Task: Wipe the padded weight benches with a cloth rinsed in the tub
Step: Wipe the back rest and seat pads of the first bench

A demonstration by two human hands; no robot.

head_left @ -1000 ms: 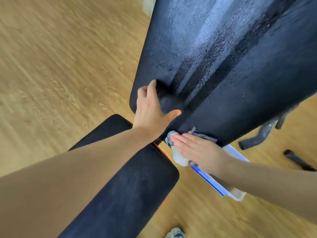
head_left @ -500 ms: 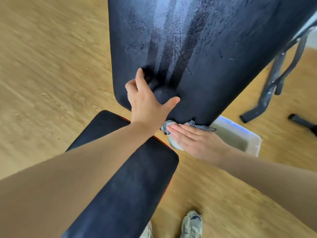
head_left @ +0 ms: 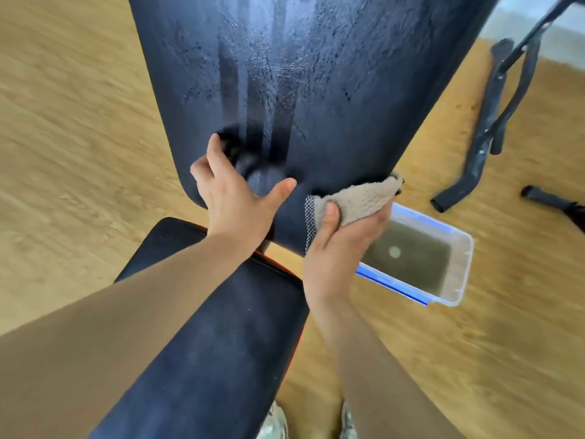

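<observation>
Fingers [head_left: 221, 160] of the left hand [head_left: 235, 201] are spread flat on the backrest pad [head_left: 316, 74]; beside them the cloth [head_left: 357, 198] is gripped by the right hand [head_left: 342, 248]. The tub [head_left: 392, 288] just past it could be knocked and spilled

A light wood-plank floor [head_left: 79, 153] fills the room, its grain blurred and bright under soft, even light. At the right, a black metal frame [head_left: 489, 122] stands with its foot on the boards, and a separate black bar [head_left: 550, 202] lies near it. A pale strip [head_left: 563, 42] borders the floor at top right.
</observation>
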